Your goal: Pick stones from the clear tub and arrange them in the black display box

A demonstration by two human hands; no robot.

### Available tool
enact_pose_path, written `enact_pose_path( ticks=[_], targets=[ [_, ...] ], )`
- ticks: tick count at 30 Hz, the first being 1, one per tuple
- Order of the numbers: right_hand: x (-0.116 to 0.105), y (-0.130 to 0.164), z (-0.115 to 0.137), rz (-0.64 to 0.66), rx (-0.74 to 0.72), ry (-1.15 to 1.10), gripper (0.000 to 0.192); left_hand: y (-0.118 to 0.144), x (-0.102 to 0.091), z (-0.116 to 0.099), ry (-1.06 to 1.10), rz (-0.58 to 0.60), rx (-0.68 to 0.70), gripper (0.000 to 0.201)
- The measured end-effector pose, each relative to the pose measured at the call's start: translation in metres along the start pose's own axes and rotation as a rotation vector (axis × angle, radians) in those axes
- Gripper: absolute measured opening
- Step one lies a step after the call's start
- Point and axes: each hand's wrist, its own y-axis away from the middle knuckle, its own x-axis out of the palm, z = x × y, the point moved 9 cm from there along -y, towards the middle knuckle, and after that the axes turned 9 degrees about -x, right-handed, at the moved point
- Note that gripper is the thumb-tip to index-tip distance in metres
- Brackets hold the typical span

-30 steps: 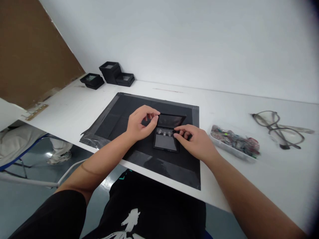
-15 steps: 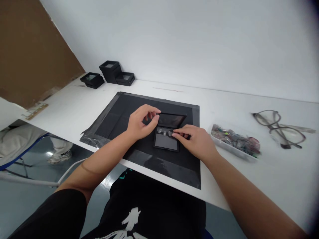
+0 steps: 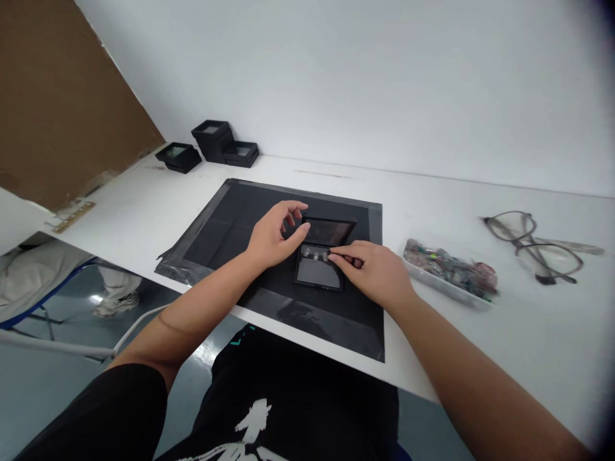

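Where the black mat (image 3: 225,224) is taped over the white table (image 3: 480,333), a small black case (image 3: 319,259) lies open near its middle, lid (image 3: 328,230) tilted up at the far side and a grey pad filling the near half of its base. Along the top edge of that pad sits a short row of small silvery pieces (image 3: 314,255), too small to make out. The person's left hand (image 3: 273,237) rests at the case's left edge, thumb against the corner by the hinge and the other fingers raised and loosely spread above the lid. The right hand (image 3: 372,269) lies on the mat just right of the case, its thumb and forefinger drawn together at the right end of the silvery row; whether they actually grip a piece I cannot tell. To the right, on bare table, stands a clear shallow tray (image 3: 449,272) of mixed coloured bits, and beyond it a pair of glasses (image 3: 533,240) beside a thin clear sleeve. At the far left corner sit three more black boxes (image 3: 211,147).
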Motion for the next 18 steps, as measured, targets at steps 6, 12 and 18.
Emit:
enact_pose_path(
  ticks=[6, 12, 18],
  targets=[
    [-0.004, 0.003, 0.001, -0.011, 0.013, -0.006, 0.035, 0.000, 0.003, 0.005, 0.026, 0.028, -0.032, 0.032],
    [-0.006, 0.005, 0.007, -0.010, 0.001, -0.001, 0.033, 0.001, -0.015, -0.004, 0.075, -0.141, 0.058, 0.025],
    [-0.030, 0.011, 0.029, -0.135, -0.094, 0.047, 0.030, 0.013, -0.036, -0.030, 0.113, -0.309, 0.306, 0.016]
  ],
)
